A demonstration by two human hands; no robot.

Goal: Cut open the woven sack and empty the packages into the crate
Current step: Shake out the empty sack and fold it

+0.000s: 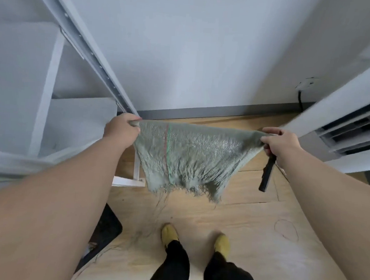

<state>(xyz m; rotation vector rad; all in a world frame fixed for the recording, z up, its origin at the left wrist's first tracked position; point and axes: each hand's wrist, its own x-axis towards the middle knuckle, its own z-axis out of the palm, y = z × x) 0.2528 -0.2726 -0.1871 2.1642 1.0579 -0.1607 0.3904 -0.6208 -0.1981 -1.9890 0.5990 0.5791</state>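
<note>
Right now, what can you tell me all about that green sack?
The woven sack is grey-green, shiny plastic weave, with a thin red and green stripe. It hangs limp in the air, stretched between the left hand and right hand. Its bottom edge is cut open and frayed, loose threads dangling. No packages show inside.

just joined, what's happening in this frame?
A person stands on a wooden floor holding up a green woven sack by its top corners, the left hand on one and the right hand on the other. The sack hangs flat and limp, its lower edge frayed open with loose threads dangling, and no packages show in it. The right hand also grips a black tool pointing down, possibly the cutter. A dark object at lower left may be the crate; its contents can't be seen.
</note>
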